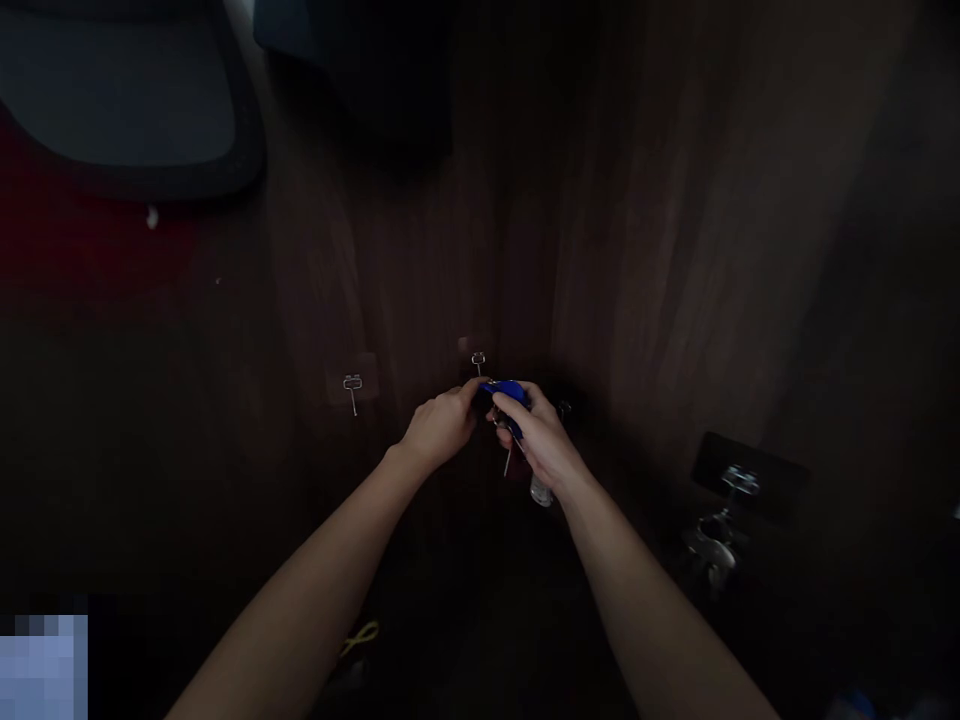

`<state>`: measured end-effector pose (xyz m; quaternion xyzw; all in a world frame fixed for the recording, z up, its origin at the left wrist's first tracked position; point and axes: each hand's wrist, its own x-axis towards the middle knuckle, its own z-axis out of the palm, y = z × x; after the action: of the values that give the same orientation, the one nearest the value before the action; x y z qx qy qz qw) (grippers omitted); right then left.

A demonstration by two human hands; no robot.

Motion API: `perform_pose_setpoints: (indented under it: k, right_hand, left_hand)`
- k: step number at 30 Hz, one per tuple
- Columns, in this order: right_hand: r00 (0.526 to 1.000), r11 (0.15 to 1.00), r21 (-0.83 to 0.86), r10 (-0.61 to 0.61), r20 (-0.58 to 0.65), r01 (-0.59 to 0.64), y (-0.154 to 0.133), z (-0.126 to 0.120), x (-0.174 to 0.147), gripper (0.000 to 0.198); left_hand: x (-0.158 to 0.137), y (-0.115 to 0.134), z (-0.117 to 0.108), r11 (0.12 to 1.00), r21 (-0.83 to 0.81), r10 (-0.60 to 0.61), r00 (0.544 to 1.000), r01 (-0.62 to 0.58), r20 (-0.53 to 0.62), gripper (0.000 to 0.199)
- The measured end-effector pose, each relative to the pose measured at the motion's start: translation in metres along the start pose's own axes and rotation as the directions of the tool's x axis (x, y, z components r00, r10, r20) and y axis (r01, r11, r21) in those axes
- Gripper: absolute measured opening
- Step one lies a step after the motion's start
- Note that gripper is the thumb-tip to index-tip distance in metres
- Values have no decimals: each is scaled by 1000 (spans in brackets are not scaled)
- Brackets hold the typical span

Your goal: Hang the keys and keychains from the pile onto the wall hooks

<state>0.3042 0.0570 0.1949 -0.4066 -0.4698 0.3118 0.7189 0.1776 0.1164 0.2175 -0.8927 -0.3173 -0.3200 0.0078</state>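
Note:
My right hand [536, 430] is closed around a blue keychain [511, 390], its thumb lying across the front. Small metal pieces and a thin light strip, perhaps keys, dangle below the fingers, with a clear piece [540, 490] under the palm. My left hand [444, 425] meets the keychain at its left end, fingers bent and pinching there; the fingertips are partly hidden. Directly above both hands, a small metal hook [478, 358] is fixed to the dark wood panel. Poor light hides the finer parts.
Left of the hands is another metal hook [352, 384]. On the right, a hook on a dark plate [772, 490] carries a metal bunch [712, 548]. A cap [135, 150] hangs upper left, beside dark cloth [300, 30]. A yellow loop [364, 634] lies low down.

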Motion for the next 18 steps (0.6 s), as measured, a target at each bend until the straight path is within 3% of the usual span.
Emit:
perform_pose_setpoints:
  k: [7,12,13,16,18]
  right_hand:
    - [997,995,70,-68,-25,69,-21,5,33,30]
    - [995,983,163,-95,43,87,-39,8,16,18]
    - [995,988,138,-75,68,65,-34,7,5,17]
    - [970,984,-123,148,191,-126,9,3,-35,19]
    - [908,913,-306,346,236,-268,52,2,-62,17]
  left_hand:
    - [-1,-10,19,956,-275,-122,991,101,-59,50]
    - [-5,-15,17,966,-240,-93,996,91,1,56]
    - [-7,-16,15,971,-225,-81,996,84,22,58]
    - [-12,-20,9,983,-172,-49,995,64,92,64]
    - [-15,-20,6,992,-116,-46,992,59,116,64]
